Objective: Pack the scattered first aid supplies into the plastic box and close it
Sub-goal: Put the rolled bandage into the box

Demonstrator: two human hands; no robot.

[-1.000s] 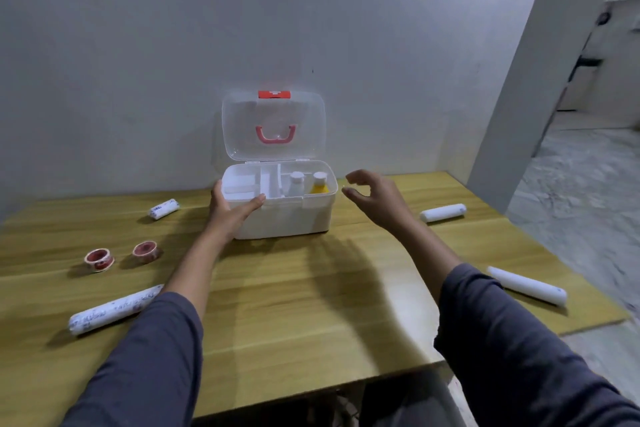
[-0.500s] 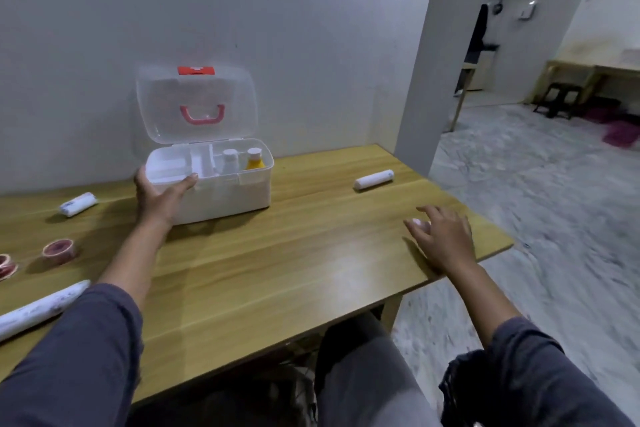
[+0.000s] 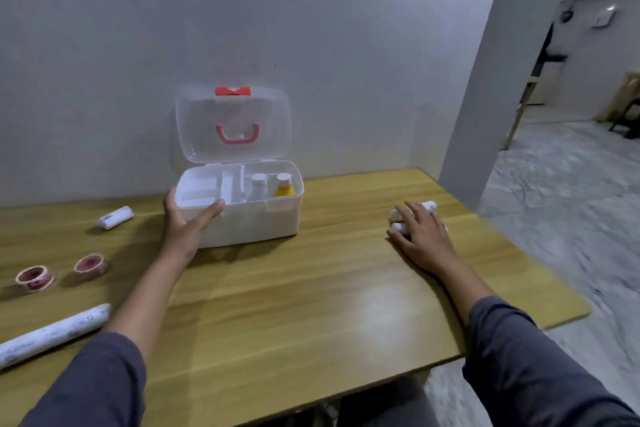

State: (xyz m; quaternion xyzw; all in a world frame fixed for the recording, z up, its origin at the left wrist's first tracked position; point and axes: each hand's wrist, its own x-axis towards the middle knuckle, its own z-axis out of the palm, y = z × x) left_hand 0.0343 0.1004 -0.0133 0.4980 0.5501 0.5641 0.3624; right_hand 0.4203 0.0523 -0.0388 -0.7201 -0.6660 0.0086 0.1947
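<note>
The white plastic box (image 3: 263, 222) stands open at the back of the wooden table (image 3: 277, 305), its clear lid (image 3: 232, 114) upright. Inside stand a white bottle (image 3: 258, 185) and a yellow bottle (image 3: 284, 185). My left hand (image 3: 185, 225) grips the box's front left corner, thumb on the rim. My right hand (image 3: 424, 239) lies to the right of the box, closed over a long white roll (image 3: 398, 227) whose end pokes out. Its fingers touch a second white roll (image 3: 429, 206) just behind.
On the left lie a small white roll (image 3: 116, 217), two red tape rolls (image 3: 34, 278) (image 3: 90, 264) and a long wrapped bandage roll (image 3: 52, 334). The table's right edge drops to a marble floor; a wall and pillar stand close behind.
My right hand went to the long roll at the table's near right edge, then slid with it up beside the other roll. My left hand stayed on the box.
</note>
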